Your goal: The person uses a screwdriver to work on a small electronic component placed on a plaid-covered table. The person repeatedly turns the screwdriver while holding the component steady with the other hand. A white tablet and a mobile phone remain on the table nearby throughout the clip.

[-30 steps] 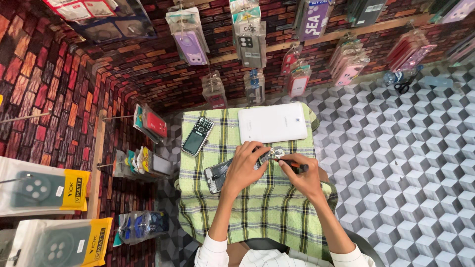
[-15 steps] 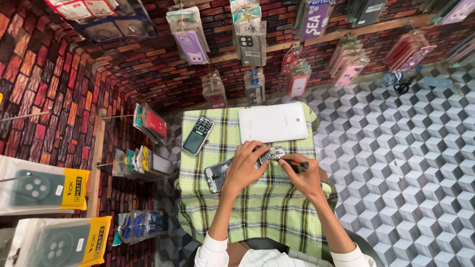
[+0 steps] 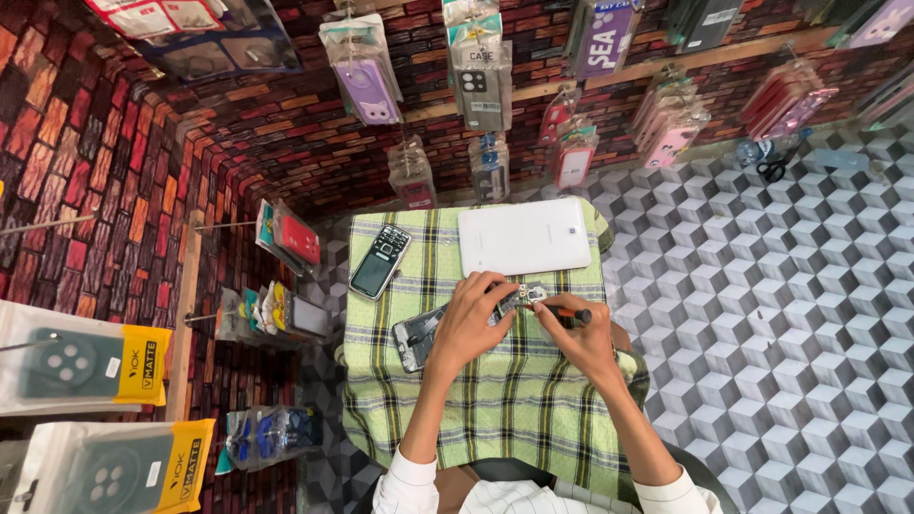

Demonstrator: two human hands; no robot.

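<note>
Nothing is shifting noticeably since the earlier frames: both hands are staying over the same spot on the worktop (image 3: 476,419), which is covered with a green checked cloth. At far left, packaged phone cases (image 3: 90,366) are hanging on a brick-patterned wall. On the cloth, a keypad phone (image 3: 380,261) is lying apart from the work, with a white tablet (image 3: 524,237) face down beside it. Below these, the left hand (image 3: 468,322) is pressing down on an opened phone (image 3: 419,338), fingers curled over its upper end and holding it steady. Just right, the right hand (image 3: 573,338) is closing in a pinch on a small screwdriver (image 3: 569,312) with an orange-and-black handle, tip aimed at the phone's exposed top. In my judgement, the step is calling for a firm hold, an upright tip and light pressure, so the tip is not slipping.
</note>
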